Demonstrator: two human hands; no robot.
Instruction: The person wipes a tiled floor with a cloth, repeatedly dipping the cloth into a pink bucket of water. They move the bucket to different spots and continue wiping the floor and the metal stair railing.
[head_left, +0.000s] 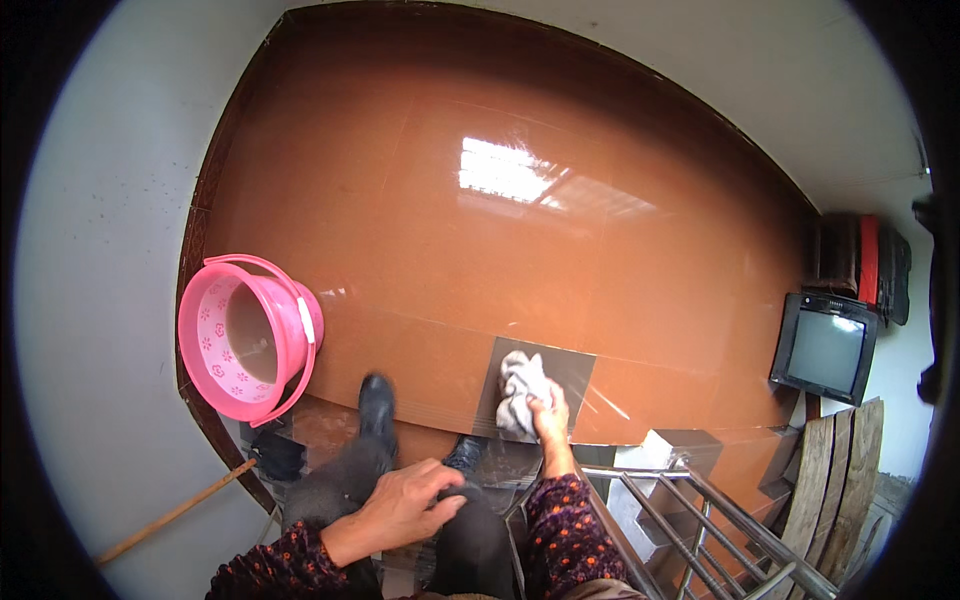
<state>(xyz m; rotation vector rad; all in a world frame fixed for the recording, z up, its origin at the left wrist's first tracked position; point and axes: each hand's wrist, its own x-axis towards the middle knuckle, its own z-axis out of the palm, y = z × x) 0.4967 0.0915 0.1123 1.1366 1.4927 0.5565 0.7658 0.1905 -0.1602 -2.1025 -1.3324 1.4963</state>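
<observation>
My right hand (551, 415) grips a crumpled white-grey cloth (521, 390) and presses it on a dark grey tile (574, 371) set at the near edge of the glossy orange-brown tiled floor (450, 277). Over my knees, my left hand (409, 501) has its fingers loosely bent, with nothing seen in it; its thumb lies apart from the fingers. To the left, against the wall, stands a pink plastic bucket (315, 300) with flower prints inside, a raised handle and cloudy grey-brown water (253, 337).
Metal railings (705, 517) rise beside my right arm. Wooden boards (825, 480), an old television (827, 349) and dark stacked items with a red strip (868, 255) stand at the right wall. A wooden stick (180, 510) leans at lower left. Steps lie below the floor's near edge.
</observation>
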